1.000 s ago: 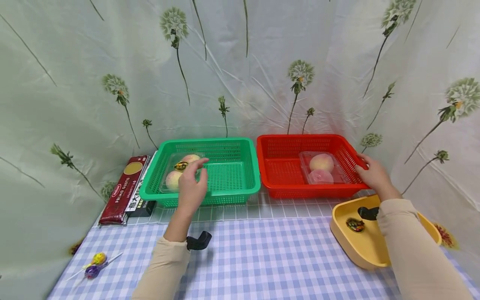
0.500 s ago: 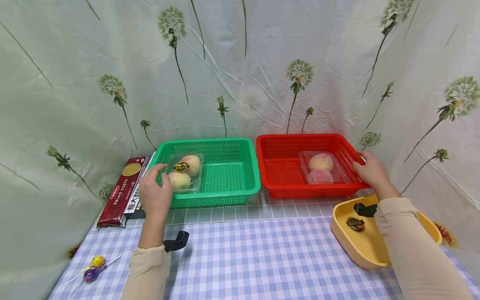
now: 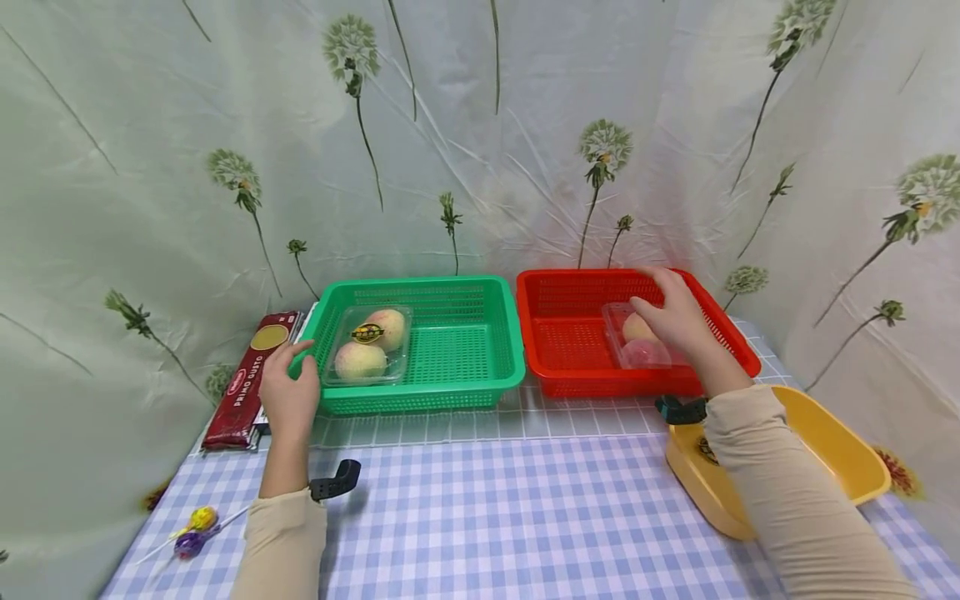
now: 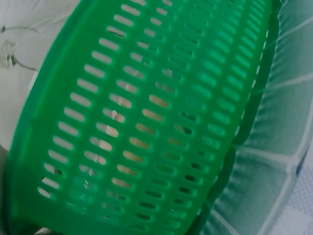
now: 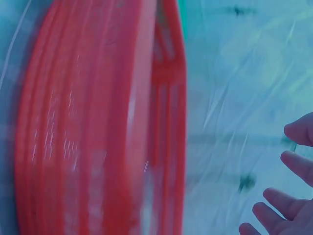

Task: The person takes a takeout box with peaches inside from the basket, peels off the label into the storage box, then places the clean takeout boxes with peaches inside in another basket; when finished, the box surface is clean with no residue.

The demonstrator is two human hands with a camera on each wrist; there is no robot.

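Observation:
At the front left corner of the green basket [image 3: 420, 392], my left hand [image 3: 288, 396] holds the rim, which shows between thumb and fingers. The left wrist view is mostly taken up by that slotted green basket [image 4: 142, 117]. A clear pack of two peaches [image 3: 362, 360] with a dark label lies inside it. My right hand [image 3: 678, 321] is raised over the right part of the red basket [image 3: 600, 385], its fingers spread and holding nothing. Partly behind this hand, a second pack of peaches [image 3: 637, 346] lies in the red basket. The right wrist view shows the spread fingers [image 5: 279, 210] beside the basket.
A yellow bin [image 3: 817, 417] stands at the right under my right forearm. A red spaghetti packet [image 3: 243, 387] lies left of the green basket. Two lollipops [image 3: 193, 533] lie on the checked cloth [image 3: 495, 508] at the front left. A flowered curtain [image 3: 480, 150] hangs behind.
My left hand has moved left from over the peach pack to the green basket's corner. My right hand has let go of the red basket's right rim and moved left above it.

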